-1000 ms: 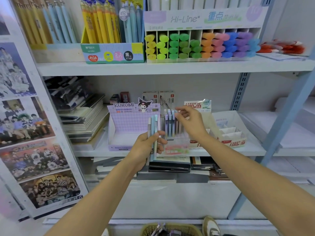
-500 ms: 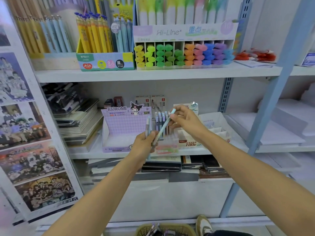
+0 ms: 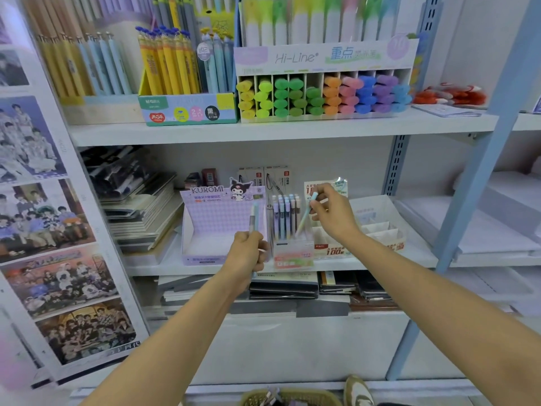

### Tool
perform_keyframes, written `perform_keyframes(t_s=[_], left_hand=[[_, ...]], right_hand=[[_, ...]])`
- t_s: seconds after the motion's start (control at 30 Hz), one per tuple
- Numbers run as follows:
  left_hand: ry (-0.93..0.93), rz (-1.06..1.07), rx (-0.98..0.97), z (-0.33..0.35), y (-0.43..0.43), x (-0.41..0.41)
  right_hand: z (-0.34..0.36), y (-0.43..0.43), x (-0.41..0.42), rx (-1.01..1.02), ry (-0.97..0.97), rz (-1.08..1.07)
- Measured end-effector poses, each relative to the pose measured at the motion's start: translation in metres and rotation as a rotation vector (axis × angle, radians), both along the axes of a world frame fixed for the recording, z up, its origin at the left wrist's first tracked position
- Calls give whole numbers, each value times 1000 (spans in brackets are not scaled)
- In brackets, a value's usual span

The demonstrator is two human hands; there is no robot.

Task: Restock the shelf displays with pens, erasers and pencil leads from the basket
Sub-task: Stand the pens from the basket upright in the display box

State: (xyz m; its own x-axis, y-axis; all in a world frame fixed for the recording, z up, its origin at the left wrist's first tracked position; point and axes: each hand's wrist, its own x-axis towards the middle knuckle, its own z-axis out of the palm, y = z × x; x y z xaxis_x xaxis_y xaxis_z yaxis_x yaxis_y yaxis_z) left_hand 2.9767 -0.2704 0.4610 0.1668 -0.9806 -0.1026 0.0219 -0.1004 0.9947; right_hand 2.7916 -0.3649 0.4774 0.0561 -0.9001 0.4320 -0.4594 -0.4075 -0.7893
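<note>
Shelf (image 3: 292, 131) backdrop, basket (image 3: 307, 398) cropped below; left hand (image 3: 247, 256) tight around pens (image 3: 254, 216), right hand (image 3: 333, 215) tight on tilted pen (image 3: 305, 215).

Light is bright, even and diffuse, and I note soft shadow only beneath the shelf boards (image 3: 263, 133). Blur softens the whole frame, worst on the highlighter display (image 3: 322, 92) and the posters (image 3: 44, 218). Wide-angle distortion slants the blue upright (image 3: 480, 159) at right.

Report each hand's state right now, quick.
Left hand: closed around pens, held upright.
Right hand: pinching one blue pen at the pen stand.
</note>
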Motion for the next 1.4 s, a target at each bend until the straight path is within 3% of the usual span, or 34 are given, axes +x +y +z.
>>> perform_keyframes(t_s=[0.43, 0.67, 0.8, 0.9, 1.0, 1.07, 1.4], left_hand=[[0, -55, -138, -13, -10, 16], [43, -45, -138, -20, -18, 19], [67, -37, -134, -23, -20, 20], [76, -50, -130, -24, -20, 19], [91, -80, -138, -23, -18, 14], [90, -101, -143, -21, -16, 10], [187, -9, -91, -9, -7, 16]], right_hand=[[-13, -24, 13, -12, 236, 35], [-27, -36, 19, -225, 338, -60], [-31, -37, 21, -169, 392, -81], [-18, -27, 25, -81, 177, 46], [-4, -10, 28, 144, -154, 400], [0, -2, 27, 203, -205, 532], [7, 9, -4, 195, -528, 401]])
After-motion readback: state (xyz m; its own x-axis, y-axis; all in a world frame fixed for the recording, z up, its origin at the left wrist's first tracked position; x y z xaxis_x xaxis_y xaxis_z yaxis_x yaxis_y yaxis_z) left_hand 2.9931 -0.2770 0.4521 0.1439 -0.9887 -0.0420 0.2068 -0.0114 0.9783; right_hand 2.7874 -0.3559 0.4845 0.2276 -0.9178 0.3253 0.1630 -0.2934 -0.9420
